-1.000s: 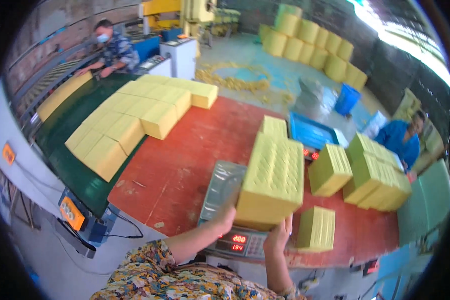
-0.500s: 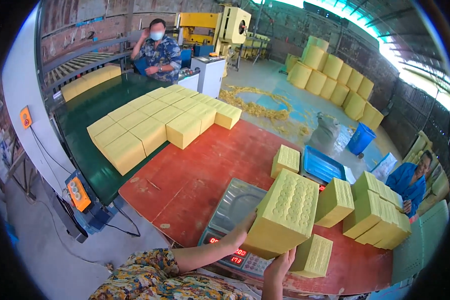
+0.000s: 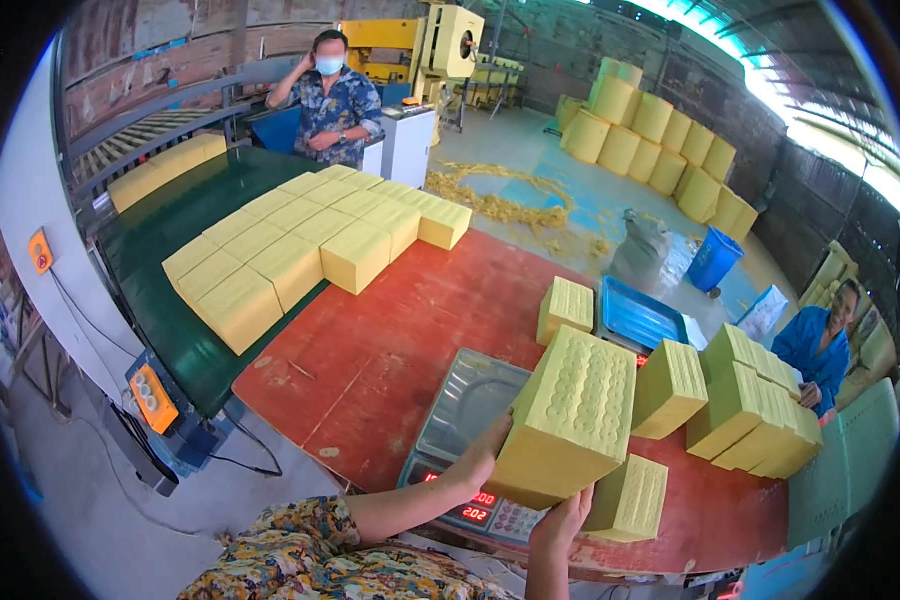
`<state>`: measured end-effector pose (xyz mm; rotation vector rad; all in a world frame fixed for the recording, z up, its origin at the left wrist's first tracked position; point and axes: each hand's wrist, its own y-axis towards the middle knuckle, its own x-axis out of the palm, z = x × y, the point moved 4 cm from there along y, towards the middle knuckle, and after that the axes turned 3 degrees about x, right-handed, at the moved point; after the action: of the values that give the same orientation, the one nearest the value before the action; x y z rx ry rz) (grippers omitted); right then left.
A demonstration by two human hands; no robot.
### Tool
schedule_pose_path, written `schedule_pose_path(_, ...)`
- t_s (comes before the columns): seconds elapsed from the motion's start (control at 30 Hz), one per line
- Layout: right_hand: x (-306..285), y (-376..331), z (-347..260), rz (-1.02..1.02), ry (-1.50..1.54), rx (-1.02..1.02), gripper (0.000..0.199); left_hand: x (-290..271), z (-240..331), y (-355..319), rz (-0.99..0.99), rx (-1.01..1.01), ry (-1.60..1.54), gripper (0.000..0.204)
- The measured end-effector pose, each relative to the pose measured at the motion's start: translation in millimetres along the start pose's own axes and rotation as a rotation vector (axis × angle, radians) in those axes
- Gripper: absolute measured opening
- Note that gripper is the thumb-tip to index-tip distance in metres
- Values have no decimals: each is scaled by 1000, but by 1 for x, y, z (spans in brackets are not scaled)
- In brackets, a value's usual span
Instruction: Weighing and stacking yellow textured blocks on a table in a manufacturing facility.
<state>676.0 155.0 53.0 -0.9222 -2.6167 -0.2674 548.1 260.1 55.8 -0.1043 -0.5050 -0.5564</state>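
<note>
Scale sits at near edge of the red surface, steel pan on top, red-digit display facing the person. A small block lies just right of it, another stands further back beside a blue tray. More blocks stacked at the right, one tilted block btw them and the held one. A person in blue sits behind that stack. Left: green conveyor w/ rows of blocks running up to the surface's edge; orange control box at its near corner. A masked person stands at the far end. Blue bin and piled yellow bales on the floor beyond.

Big yellow block is held up over the scale's right part, tilted, not resting on the pan. Broad face dimpled w/ rows of round pits, sides smooth, edges slightly rounded.

Left hand grips its lower left edge, fingers under. Right hand cups the bottom corner from below. Both grips closed on the block. It hides part of the pan and display.
</note>
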Motion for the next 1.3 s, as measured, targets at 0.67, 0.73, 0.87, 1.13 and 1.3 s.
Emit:
schedule_pose_path(0.67, 6, -5, -2, 124, 52, -55, 31, 7, 28, -5, -56, 30, 118, 54)
schedule_pose_path(0.73, 0, -2, 1, 77, 56, -18, 30, 7, 35, -2, -79, -17, 60, 54)
schedule_pose_path(0.87, -20, -9, 14, 26, 37, -11, 30, -27, 10, 15, 34, -142, -123, 53)
schedule_pose_path(1.13, -35, -40, 15, 175, -16, 155, 29, 7, 145, 15, -34, 479, 407, 60)
schedule_pose_path(1.3, -30, -37, 25, 52, 202, 264, 28, 54, 193, 23, -340, 816, 846, 49)
